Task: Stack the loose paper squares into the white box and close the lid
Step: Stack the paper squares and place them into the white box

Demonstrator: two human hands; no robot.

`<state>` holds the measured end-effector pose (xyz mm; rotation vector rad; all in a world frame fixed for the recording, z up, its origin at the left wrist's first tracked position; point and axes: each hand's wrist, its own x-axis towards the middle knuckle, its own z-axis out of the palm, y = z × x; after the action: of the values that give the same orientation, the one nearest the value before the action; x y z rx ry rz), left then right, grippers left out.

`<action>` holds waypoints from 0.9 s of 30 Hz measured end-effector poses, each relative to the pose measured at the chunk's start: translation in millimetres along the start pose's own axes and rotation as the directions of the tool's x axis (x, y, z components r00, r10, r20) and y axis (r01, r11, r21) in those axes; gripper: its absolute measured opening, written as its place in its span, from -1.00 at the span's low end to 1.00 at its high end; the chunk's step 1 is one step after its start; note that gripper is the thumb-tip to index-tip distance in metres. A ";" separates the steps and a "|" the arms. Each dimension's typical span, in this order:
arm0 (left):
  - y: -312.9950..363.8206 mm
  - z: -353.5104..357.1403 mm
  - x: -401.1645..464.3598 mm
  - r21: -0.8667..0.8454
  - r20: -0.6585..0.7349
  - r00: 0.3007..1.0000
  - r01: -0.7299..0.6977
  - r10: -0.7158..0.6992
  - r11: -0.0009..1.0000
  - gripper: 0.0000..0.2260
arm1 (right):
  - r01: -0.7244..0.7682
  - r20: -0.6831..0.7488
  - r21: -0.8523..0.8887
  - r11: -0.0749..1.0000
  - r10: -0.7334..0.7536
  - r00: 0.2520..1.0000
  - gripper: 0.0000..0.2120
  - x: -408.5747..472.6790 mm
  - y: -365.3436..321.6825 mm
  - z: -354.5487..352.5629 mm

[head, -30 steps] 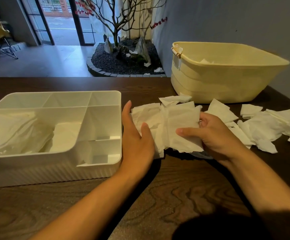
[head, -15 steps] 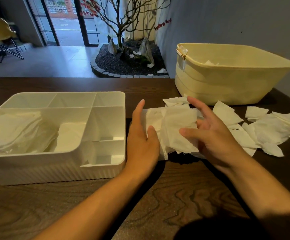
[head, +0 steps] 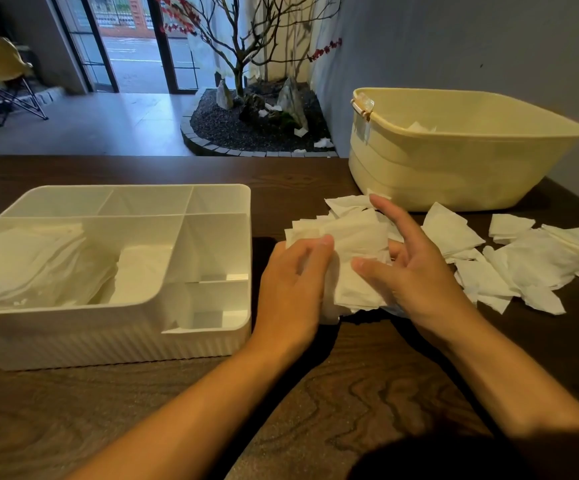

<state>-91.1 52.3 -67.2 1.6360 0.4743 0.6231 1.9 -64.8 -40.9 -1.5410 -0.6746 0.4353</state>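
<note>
Since earlier: left hand (head: pixel 293 282) curled onto paper stack (head: pixel 350 258) | right hand (head: pixel 416 268) splayed, fingers open | white box (head: pixel 212 341) lies leftward, left hand nearer.

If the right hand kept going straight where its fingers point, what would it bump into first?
Probably the loose white paper squares just beyond the right hand, then the pale yellow plastic tub behind them; depth is hard to judge.

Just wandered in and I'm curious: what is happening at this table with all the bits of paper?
A person is gathering paper squares into a bundle on the dark table. The left hand grips its near edge, while the right hand steadies it with fingers spread. The white box to the left already holds some paper. More loose squares lie to the right, before a yellow tub.
</note>
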 end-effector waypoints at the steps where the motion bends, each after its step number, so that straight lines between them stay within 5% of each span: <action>1: -0.4 0.0 0.1 0.027 0.008 1.000 0.001 -0.001 1.000 -0.82 | -0.015 0.011 0.007 1.000 0.015 1.000 -0.26 -0.6 1.0 1.3; 9: -3.9 -5.0 1.9 -0.038 -0.066 0.998 -0.014 0.012 0.999 -0.82 | -0.089 -0.035 -0.164 0.983 0.084 0.996 -0.46 1.2 1.9 3.7; 18: -6.0 -2.0 0.6 -0.045 0.042 0.997 -0.059 0.061 0.997 -0.68 | -0.194 -0.196 -0.133 0.972 0.166 0.966 -0.80 2.9 15.0 13.2; 24: -2.6 -1.5 -4.8 0.026 0.219 0.965 -0.155 0.146 0.988 -0.63 | -0.130 -0.035 -0.159 0.979 0.126 0.991 -0.32 5.0 5.7 -3.5; 27: -2.1 -0.4 -7.1 0.079 0.299 0.943 -0.175 0.144 0.981 -0.52 | -0.161 0.021 -0.193 0.968 0.168 0.986 -0.34 6.0 2.8 -7.1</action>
<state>-96.7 48.5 -70.1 1.8438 0.1604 0.4691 11.4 -66.4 -42.3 -1.7820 -0.6341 0.5374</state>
